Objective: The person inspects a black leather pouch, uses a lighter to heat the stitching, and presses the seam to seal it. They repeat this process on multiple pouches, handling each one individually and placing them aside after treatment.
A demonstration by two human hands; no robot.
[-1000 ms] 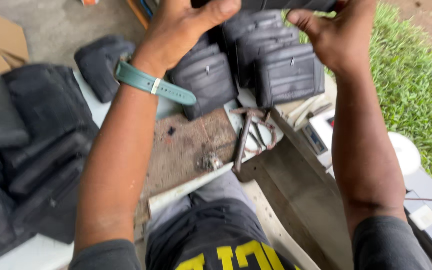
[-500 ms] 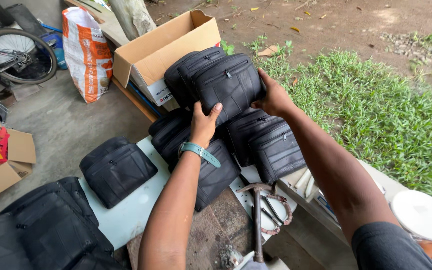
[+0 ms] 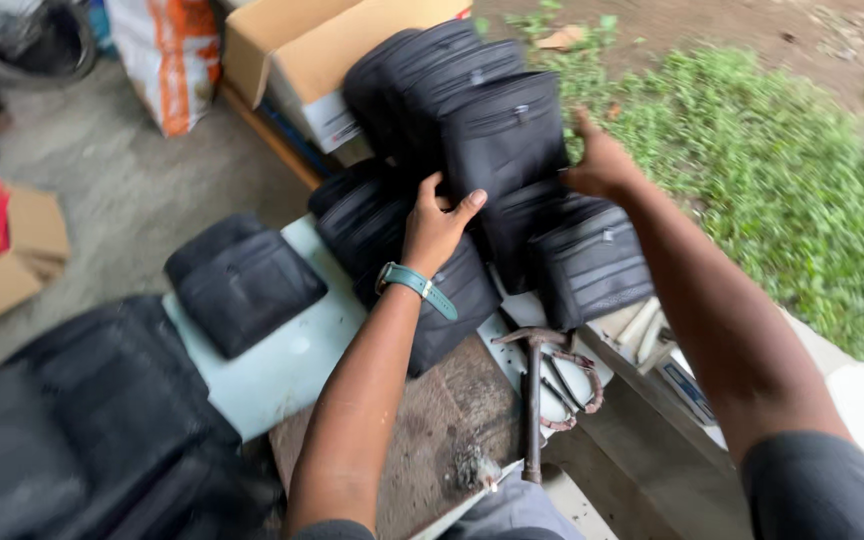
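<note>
Black fabric pouches, zippered, several gripped together as a stack (image 3: 497, 140) between both hands, raised above the far end of the bench. Left hand (image 3: 437, 225), teal watch strap at the wrist, is spread flat against the stack's near-left face, fingers splayed. Right hand (image 3: 602, 160) presses on the right side, palm closed against the fabric; its fingertips are hidden behind the stack.

Risk, as a judgement: the bundle is held only by side pressure, so it looks prone to buckling. The middle pouches could slide out and drop if either palm eases.

More pouches (image 3: 592, 265) lie heaped just beneath, and one (image 3: 247, 280) sits apart on the pale board (image 3: 292, 370) to the left. A falling pouch would likely land on these or roll off the bench edge to the concrete.

Near side: a rusty hammer (image 3: 532, 400) lies on the worn wooden surface, with a coil of rusted chain or wire beside it, which could snag fabric.

Far left: an open cardboard box (image 3: 292, 50), close behind the stack, and an orange-and-white sack (image 3: 167, 60). Grass (image 3: 782, 170) on the right. Large dark bags (image 3: 92, 430) crowd the near left, leaving little free room there.
</note>
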